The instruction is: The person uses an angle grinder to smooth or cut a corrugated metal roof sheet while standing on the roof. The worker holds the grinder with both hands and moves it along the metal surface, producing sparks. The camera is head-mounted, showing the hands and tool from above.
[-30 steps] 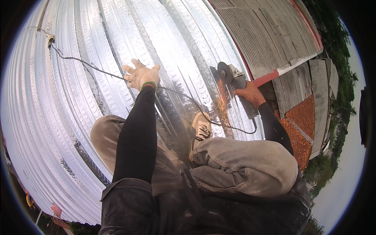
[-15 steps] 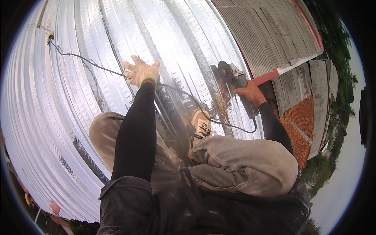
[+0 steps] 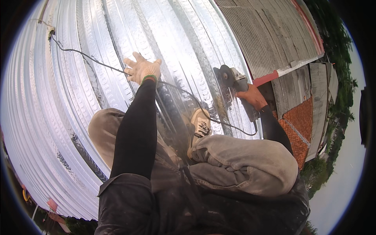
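Note:
My right hand [image 3: 253, 96] grips an angle grinder [image 3: 240, 80] by its body, near the right edge of the shiny corrugated metal sheets [image 3: 176, 43]. The grinder's dark round disc [image 3: 226, 76] faces left, close to the sheet's ribs; whether it touches the metal I cannot tell. My left hand [image 3: 143, 69], in a pale glove, rests with fingers spread on the sheets. A dark power cord [image 3: 219, 122] runs from the grinder's lower end, passes by my left wrist and goes on to a plug connection [image 3: 51, 32] at the upper left.
My shoe [image 3: 201, 127] stands on the metal between my bent knees, beside the cord. Past the right edge, a red-trimmed gap separates an older grey corrugated roof [image 3: 270, 35] and an orange tiled roof [image 3: 294, 137]. Trees [image 3: 333, 145] stand beyond.
The grinder and my right hand have shifted slightly right and down in the picture. Less brownish spray shows below the disc. My left hand stays spread on the sheets.

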A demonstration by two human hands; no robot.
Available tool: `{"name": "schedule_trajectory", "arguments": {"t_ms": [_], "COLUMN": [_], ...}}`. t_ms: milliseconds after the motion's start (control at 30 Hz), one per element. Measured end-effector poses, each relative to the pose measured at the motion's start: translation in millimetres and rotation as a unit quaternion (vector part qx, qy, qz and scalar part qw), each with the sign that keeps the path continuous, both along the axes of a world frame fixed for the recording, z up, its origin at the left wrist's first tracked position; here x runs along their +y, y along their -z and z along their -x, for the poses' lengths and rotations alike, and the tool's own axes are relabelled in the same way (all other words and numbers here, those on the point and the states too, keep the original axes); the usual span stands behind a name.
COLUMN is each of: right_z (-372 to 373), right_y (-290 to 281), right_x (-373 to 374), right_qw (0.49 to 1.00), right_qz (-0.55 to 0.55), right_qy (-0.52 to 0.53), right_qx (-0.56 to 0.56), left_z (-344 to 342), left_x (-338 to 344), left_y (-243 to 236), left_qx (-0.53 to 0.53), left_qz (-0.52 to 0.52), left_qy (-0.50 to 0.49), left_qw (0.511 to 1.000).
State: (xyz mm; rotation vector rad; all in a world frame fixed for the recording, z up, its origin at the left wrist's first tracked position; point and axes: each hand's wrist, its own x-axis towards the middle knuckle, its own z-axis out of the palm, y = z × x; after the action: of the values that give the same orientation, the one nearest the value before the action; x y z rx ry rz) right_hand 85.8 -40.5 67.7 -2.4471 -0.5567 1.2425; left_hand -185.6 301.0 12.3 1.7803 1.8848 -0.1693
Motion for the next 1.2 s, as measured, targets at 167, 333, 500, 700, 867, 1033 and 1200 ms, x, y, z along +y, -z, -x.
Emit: {"name": "schedule_trajectory", "arguments": {"t_ms": [167,333,500,700,867,1033,1200], "right_z": [4,2,8,8,13,12,9], "right_y": [-4,1,-7,-9,-14,-12,-8], "right_x": [-3,-12,-10,-12,-13,-18,-22], "right_qw": [1.000,1.000,1.000,0.999,0.999,0.999,0.998], "right_qz": [0.005,0.008,0.019,0.034,0.037,0.040,0.057], "right_qy": [-0.013,-0.009,-0.010,-0.017,-0.009,-0.012,-0.022], "right_qx": [0.001,-0.003,0.000,-0.001,-0.001,-0.008,-0.011], "left_z": [0,0,0,0,0,1,2], "left_x": [0,-1,-1,-1,-1,0,-1], "left_y": [-1,-1,-7,-4,-4,1,4], "left_qx": [-0.005,-0.012,-0.006,-0.005,-0.003,-0.010,-0.013], "left_qz": [-0.004,-0.003,-0.004,-0.004,-0.004,-0.007,-0.015], "left_qy": [-0.004,-0.005,-0.007,-0.006,-0.006,-0.005,-0.001], "left_qw": [1.000,1.000,1.000,1.000,1.000,1.000,1.000]}}
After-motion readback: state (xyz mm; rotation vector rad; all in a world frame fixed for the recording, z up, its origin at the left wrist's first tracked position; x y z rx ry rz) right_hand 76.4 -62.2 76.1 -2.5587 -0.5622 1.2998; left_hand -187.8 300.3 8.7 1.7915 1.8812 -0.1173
